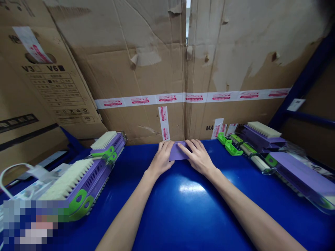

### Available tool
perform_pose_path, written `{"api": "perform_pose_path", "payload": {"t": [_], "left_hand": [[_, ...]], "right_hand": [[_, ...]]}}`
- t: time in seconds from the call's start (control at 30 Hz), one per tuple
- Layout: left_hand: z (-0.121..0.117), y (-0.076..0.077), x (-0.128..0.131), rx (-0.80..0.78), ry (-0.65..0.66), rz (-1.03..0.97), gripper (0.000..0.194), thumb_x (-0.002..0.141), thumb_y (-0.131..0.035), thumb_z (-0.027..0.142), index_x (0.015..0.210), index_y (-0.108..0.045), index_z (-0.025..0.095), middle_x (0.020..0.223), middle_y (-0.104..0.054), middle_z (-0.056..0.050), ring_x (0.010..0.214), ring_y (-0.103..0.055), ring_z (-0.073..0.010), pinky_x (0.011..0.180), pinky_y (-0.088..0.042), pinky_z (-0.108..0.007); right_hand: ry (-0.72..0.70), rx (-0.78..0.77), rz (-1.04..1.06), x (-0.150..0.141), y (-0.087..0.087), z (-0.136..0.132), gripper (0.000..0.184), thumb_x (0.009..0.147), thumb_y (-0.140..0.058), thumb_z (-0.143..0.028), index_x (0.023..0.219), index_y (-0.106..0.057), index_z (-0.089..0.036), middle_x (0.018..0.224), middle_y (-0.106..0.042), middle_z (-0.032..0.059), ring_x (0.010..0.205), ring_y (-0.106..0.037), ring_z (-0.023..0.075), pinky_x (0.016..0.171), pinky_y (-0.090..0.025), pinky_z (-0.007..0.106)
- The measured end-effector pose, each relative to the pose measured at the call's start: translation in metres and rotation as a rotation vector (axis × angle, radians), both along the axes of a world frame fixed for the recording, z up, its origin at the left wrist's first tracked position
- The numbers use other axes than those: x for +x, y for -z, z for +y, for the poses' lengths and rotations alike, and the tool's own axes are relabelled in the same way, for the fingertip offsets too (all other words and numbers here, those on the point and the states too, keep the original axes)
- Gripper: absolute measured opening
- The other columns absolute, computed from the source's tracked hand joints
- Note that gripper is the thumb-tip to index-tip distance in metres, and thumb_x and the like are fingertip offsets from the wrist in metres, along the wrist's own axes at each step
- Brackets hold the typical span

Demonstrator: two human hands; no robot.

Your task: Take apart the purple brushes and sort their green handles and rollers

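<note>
A flat purple plastic panel (176,153) is held between both hands near the far edge of the blue tabletop. My left hand (162,157) wraps round its left end, thumb low and fingers over the top. At the right end is my right hand (198,155), closed on the panel with one finger lying across its face. The panel's underside and far side are hidden. Its colour matches the purple bodies of the brush units on either side of the table.
On the left stand purple brush units (87,181) with cream bristles and green ends, beside a white cable (12,167). More purple units (303,170) and green clips (232,148) lie to the right. A cardboard wall (136,122) rises behind the blue table (193,219).
</note>
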State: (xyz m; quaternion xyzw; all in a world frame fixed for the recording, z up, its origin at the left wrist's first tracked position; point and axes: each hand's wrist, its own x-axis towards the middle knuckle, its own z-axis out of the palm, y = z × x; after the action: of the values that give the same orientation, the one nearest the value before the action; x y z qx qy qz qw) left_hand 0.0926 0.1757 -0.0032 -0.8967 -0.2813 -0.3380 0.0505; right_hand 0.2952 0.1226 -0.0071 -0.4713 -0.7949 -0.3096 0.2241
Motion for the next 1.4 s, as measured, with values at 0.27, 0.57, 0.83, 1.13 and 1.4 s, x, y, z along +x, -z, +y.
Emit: {"api": "perform_pose_path", "payload": {"t": [0.27, 0.57, 0.83, 1.13, 1.4], "left_hand": [[-0.001, 0.0, -0.004, 0.08, 0.071, 0.105, 0.072, 0.064, -0.065, 0.014, 0.131, -0.038, 0.013, 0.131, -0.049, -0.018, 0.124, -0.044, -0.0318, 0.104, -0.038, -0.051], [-0.002, 0.006, -0.001, 0.044, 0.015, 0.07, 0.069, 0.065, -0.062, 0.014, 0.131, -0.04, 0.016, 0.125, -0.055, -0.015, 0.115, -0.052, -0.0297, 0.096, -0.046, -0.046], [-0.004, 0.007, 0.001, 0.075, -0.034, 0.084, 0.067, 0.063, -0.06, 0.012, 0.128, -0.042, 0.013, 0.122, -0.056, -0.015, 0.112, -0.054, -0.0302, 0.095, -0.047, -0.045], [-0.003, 0.011, 0.001, 0.141, -0.034, 0.044, 0.064, 0.072, -0.06, 0.015, 0.132, -0.038, 0.014, 0.126, -0.053, -0.017, 0.118, -0.051, -0.0298, 0.099, -0.044, -0.046], [-0.001, 0.017, 0.001, 0.058, -0.074, -0.139, 0.078, 0.073, -0.067, 0.019, 0.14, -0.025, 0.017, 0.134, -0.04, -0.019, 0.128, -0.04, -0.0313, 0.104, -0.039, -0.046]], "right_hand": [[-0.065, 0.021, -0.061, 0.009, -0.001, -0.003, 0.059, 0.085, -0.041, -0.01, 0.142, -0.036, -0.023, 0.126, -0.05, 0.0136, 0.119, -0.039, 0.0276, 0.104, -0.032, 0.05], [-0.071, 0.0, -0.031, 0.008, 0.002, -0.001, 0.064, 0.082, -0.041, -0.008, 0.144, -0.033, -0.022, 0.127, -0.05, 0.0144, 0.12, -0.039, 0.0277, 0.104, -0.032, 0.052], [-0.038, 0.024, -0.044, 0.004, 0.003, 0.002, 0.062, 0.082, -0.042, -0.008, 0.142, -0.035, -0.022, 0.125, -0.049, 0.0154, 0.117, -0.039, 0.0286, 0.102, -0.033, 0.052], [-0.036, 0.097, -0.052, 0.006, 0.004, -0.002, 0.053, 0.084, -0.045, -0.013, 0.137, -0.044, -0.021, 0.122, -0.049, 0.0154, 0.113, -0.04, 0.0288, 0.101, -0.032, 0.05], [0.001, 0.053, 0.04, 0.0, 0.002, -0.009, 0.053, 0.083, -0.052, -0.022, 0.135, -0.046, -0.018, 0.12, -0.05, 0.0176, 0.108, -0.041, 0.0297, 0.091, -0.04, 0.046]]}}
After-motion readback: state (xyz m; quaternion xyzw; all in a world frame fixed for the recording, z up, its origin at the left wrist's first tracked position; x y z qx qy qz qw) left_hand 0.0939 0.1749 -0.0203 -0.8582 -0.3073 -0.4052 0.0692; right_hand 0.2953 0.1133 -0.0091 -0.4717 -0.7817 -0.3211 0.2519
